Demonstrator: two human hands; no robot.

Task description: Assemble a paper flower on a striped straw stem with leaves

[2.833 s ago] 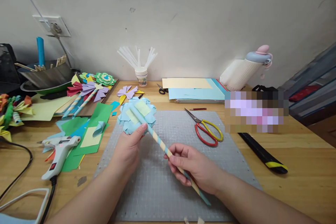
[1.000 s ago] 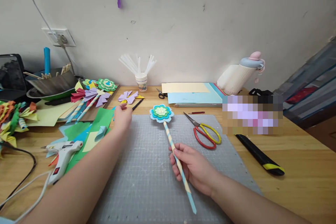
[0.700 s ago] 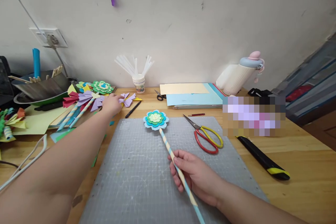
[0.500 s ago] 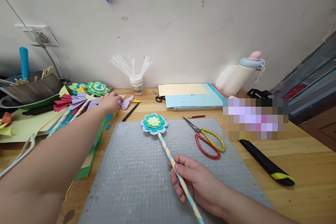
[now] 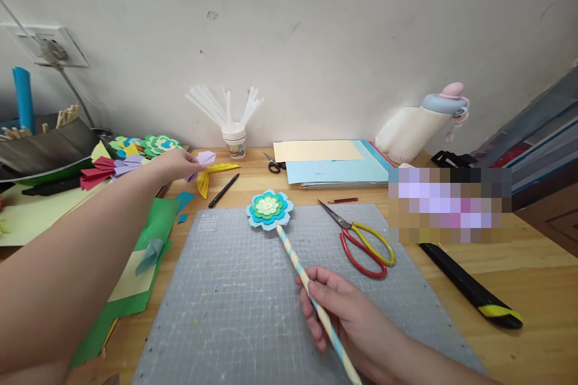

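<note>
Flower in right hand; left hand well apart

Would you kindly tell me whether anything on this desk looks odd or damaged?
Nothing looks spilled or damaged. The bottle appears tilted, perhaps from lens distortion, and a pixelated patch near it hides whatever lies there.

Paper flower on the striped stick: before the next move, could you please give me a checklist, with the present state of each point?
1. Striped stick gripped by the right hand: ok.
2. Paper flower at the stick's top, layered face showing: ok.
3. Lower end of the stick in view: cannot tell, it runs to the bottom edge.
4. Left hand gripping the lilac paper securely: cannot tell, the hand partly hides it.
5. Right hand free: not ok, it holds the stick.
6. Scissors apart from flower and stick: ok.
</note>
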